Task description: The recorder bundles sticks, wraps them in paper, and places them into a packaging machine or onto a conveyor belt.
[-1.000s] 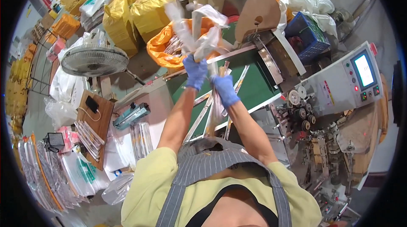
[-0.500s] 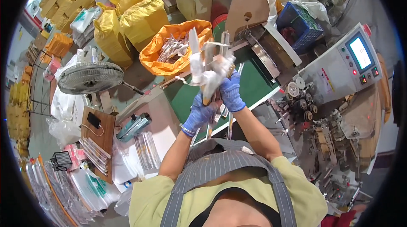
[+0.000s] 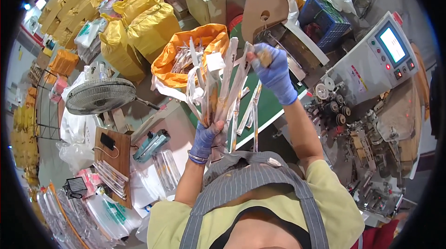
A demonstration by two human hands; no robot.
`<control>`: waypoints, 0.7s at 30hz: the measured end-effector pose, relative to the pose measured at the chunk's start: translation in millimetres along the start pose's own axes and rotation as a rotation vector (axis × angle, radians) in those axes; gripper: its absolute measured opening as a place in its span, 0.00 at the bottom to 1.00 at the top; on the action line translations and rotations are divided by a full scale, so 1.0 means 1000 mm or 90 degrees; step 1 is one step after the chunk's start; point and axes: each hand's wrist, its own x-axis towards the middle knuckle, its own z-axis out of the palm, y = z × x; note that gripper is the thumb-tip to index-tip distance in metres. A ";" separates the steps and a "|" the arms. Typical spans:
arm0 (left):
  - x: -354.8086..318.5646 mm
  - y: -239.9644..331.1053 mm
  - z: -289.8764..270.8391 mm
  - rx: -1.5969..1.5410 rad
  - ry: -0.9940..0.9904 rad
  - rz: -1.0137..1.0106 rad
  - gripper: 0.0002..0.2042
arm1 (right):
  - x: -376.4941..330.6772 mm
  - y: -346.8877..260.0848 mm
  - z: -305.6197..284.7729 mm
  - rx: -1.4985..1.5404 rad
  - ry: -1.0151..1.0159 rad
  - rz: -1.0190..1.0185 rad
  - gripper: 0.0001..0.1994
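- Looked like the bundle-handling stage: the left hand (image 3: 204,141) was clenched around the lower part of some pale strips (image 3: 227,77), fanned out mid-frame, partly over the green surface (image 3: 277,104).
- Right hand (image 3: 277,73) had its thumb right by one strip's tip; couldn't tell if it was pinching.
- Next move probably called for a steady left grip, imo.
- Tan bit (image 3: 265,57) at the right fingers? No clue. Glove hid the bundle's bottom.

A round-caged electric fan (image 3: 101,96) stands at left (plump yellow sacks (image 3: 154,27) are just beyond it). A black smartphone (image 3: 108,141) lies on a wooden board (image 3: 121,156). At upper right, a blue plastic crate (image 3: 332,28).
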 end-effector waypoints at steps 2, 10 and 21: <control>0.002 0.002 0.000 0.038 0.000 0.013 0.16 | 0.000 -0.015 -0.005 -0.250 -0.079 -0.182 0.05; 0.021 -0.005 -0.014 0.011 -0.011 0.008 0.20 | -0.033 -0.028 0.013 0.144 0.126 0.100 0.06; 0.001 -0.006 0.006 0.361 0.018 0.353 0.19 | -0.012 -0.023 -0.007 0.182 0.164 0.333 0.05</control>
